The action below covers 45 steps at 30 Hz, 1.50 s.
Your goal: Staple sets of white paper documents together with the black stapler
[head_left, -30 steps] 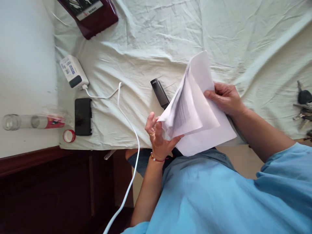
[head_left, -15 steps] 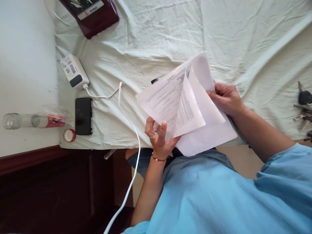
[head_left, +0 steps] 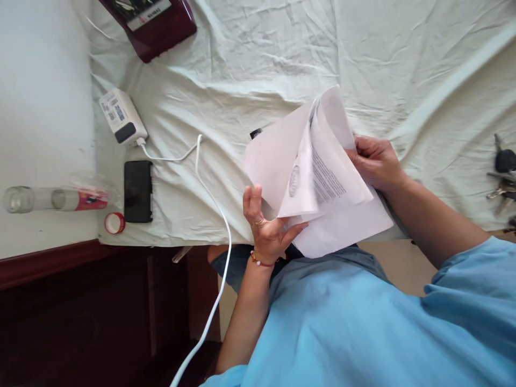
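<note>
A sheaf of white printed papers is held over the edge of a pale sheet-covered surface. My right hand grips the sheaf at its right edge. My left hand is under the lower left corner, fingers and thumb on the loose pages, which are fanned up and curled. A black stapler-like object lies on the sheet, mostly hidden behind the papers.
A white charger block and its cable run down off the surface. A black phone, a red cap, a clear bottle, a maroon box and keys lie around.
The pages have been leafed over: the printed form that lay open to the left half a second ago has turned, showing a blank back. My left thumb has moved up onto the pages.
</note>
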Motion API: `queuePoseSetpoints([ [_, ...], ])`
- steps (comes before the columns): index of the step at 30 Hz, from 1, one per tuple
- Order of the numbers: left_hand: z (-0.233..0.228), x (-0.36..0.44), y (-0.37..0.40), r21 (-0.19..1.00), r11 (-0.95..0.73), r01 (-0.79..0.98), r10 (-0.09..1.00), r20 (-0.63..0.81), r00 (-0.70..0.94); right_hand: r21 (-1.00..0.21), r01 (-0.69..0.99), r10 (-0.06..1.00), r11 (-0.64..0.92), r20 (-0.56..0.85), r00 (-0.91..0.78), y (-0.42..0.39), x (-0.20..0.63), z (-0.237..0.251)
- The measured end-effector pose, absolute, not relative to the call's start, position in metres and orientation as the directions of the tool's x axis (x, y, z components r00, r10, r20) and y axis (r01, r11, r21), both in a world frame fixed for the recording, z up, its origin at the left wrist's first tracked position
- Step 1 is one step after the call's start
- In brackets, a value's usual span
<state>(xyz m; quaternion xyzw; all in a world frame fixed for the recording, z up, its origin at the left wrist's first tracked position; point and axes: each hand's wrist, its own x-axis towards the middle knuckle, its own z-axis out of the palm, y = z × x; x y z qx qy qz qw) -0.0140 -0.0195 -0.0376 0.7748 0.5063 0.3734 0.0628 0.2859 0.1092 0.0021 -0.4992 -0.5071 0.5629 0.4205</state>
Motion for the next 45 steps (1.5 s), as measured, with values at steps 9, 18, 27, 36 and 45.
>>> queuePoseSetpoints([
  [9, -0.0346, -0.0124, -0.0167, 0.570, -0.444, 0.691, 0.855, 0.499, 0.138, -0.984, 0.108, 0.974, -0.142, -0.159, -0.161, 0.1085, 0.2856, 0.0108],
  [18, -0.0398, -0.0092, -0.0186, 0.514, -0.333, 0.791, 0.866, 0.499, 0.040, -0.987, 0.106, 0.976, -0.124, -0.141, -0.168, 0.1100, 0.2843, 0.0085],
  [27, -0.0402, -0.0118, -0.0189, 0.558, -0.207, 0.803, 0.913, 0.405, -0.046, -0.987, 0.102, 0.978, -0.120, -0.135, -0.161, 0.1088, 0.2839, 0.0091],
  [36, -0.0372, -0.0120, -0.0193, 0.627, -0.161, 0.762, 0.947, 0.317, -0.060, -0.989, 0.095, 0.979, -0.114, -0.128, -0.158, 0.1092, 0.2862, 0.0055],
  [45, -0.0361, -0.0110, -0.0175, 0.592, -0.200, 0.780, 0.927, 0.371, -0.044, -0.986, 0.124, 0.979, -0.113, -0.132, -0.158, 0.1103, 0.2850, 0.0073],
])
